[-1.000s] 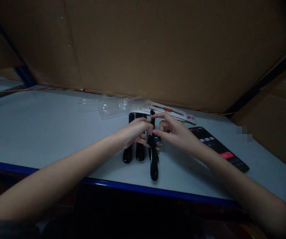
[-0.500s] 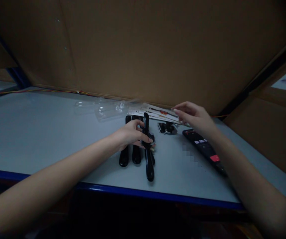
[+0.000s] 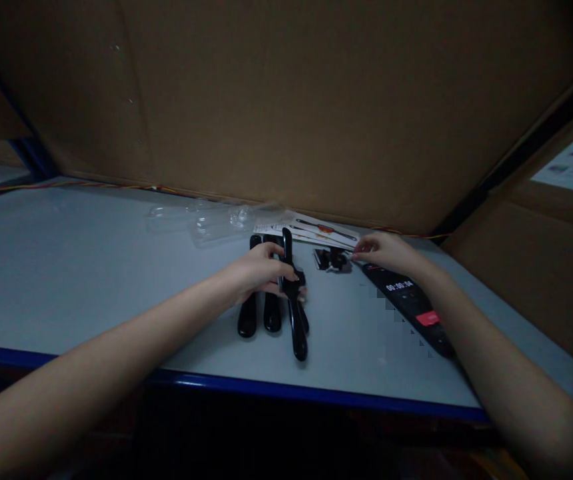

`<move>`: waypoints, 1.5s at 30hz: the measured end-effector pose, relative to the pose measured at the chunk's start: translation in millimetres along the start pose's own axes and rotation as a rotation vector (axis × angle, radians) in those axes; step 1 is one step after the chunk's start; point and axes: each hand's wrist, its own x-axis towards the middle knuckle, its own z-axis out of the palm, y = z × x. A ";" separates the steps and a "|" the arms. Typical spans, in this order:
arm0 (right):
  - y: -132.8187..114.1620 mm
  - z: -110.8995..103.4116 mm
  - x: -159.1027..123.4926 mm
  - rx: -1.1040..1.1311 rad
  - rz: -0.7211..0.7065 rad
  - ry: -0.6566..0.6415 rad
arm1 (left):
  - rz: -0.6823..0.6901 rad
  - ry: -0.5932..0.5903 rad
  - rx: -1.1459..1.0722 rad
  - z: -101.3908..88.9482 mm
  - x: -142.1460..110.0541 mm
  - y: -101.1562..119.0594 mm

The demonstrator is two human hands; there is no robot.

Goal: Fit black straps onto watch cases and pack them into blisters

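Black tool (image 3: 293, 289) is pinched in the left grip (image 3: 262, 270); right of it, the right grip (image 3: 384, 252), hold unclear, is near small parts (image 3: 334, 259).

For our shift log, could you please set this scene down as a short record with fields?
Left hand: holding a black tool
Beside that tool: black handles lying to its left
Right hand: beside small black-and-metal parts, contact unclear
Phone: partly behind the right forearm, showing 00:00:04
Toward the back: clear plastic packaging, printed cards
Surface: grey tabletop, blue front edge
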 end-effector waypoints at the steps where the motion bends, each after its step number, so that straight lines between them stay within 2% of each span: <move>1: 2.5 3.1 1.0 0.004 -0.001 0.001 | -0.007 -0.001 -0.003 0.2 0.0 0.4; 8: -3.7 12.0 3.1 -0.063 -0.044 0.062 | -0.030 -0.001 0.031 2.6 -0.7 3.1; 15: -10.6 2.3 -3.1 -0.129 -0.075 0.087 | 0.027 -0.002 0.096 2.1 -2.8 1.9; 18: -14.5 -7.8 -8.3 -0.099 -0.065 0.147 | 0.035 0.000 0.096 2.5 -3.7 1.3; 21: -35.3 -18.9 -19.6 0.109 -0.084 0.224 | 0.010 0.013 0.098 5.4 -5.6 2.3; 23: -59.6 -22.9 -31.8 0.348 -0.128 0.210 | -0.006 0.014 0.100 7.6 -6.7 3.5; 26: -99.5 -21.7 -52.5 0.693 -0.244 0.014 | -0.009 0.021 0.123 9.2 -7.2 4.8; 28: -118.7 -18.2 -63.0 0.838 -0.294 -0.132 | -0.007 0.038 0.144 9.1 -6.8 5.1; 31: -129.0 -14.1 -68.6 1.011 -0.264 -0.239 | -0.003 0.059 0.160 8.5 -6.7 5.6; 34: -125.2 -13.4 -65.6 1.111 -0.194 -0.227 | -0.003 0.068 0.173 8.7 -7.3 6.3; 39: -120.1 -13.4 -60.8 1.064 -0.218 -0.086 | 0.003 0.048 0.144 8.4 -5.9 5.2; 45: -124.3 -7.1 -62.9 0.692 -0.337 0.099 | 0.012 0.043 0.124 8.6 -4.9 4.3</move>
